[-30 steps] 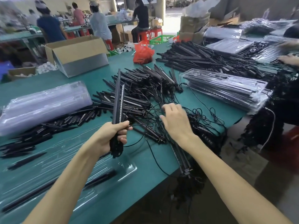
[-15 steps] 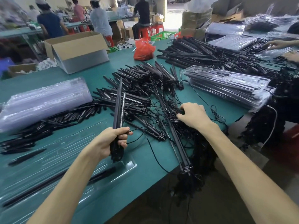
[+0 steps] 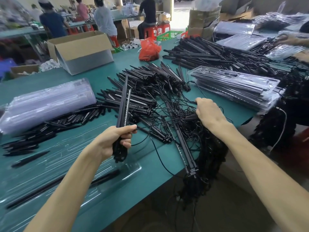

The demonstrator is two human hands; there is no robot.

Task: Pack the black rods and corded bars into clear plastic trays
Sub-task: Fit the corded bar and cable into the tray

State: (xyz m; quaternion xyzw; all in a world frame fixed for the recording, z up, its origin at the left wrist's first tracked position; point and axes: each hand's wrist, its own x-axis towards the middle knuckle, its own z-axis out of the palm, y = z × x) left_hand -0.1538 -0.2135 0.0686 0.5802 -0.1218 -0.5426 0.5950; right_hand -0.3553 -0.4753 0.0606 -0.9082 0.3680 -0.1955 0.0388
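Note:
My left hand grips the lower end of a pair of corded bars, black with a pale strip, that stand nearly upright above the table. A thin cord runs taut from them to my right hand, which grips black cord at the tangled cord heap near the table's right edge. A clear plastic tray lies flat under my left forearm with a long black rod in it. More corded bars lie heaped in the middle. Short black rods lie at the left.
A stack of clear trays in film sits at the left. Filled trays are stacked at the right. A cardboard box and a red bag stand farther back. Cords hang over the table edge. People work at the far benches.
My right hand moved right from the middle of the pile to the cord heap and pulled the cord taut. My left hand kept holding the bars in place.

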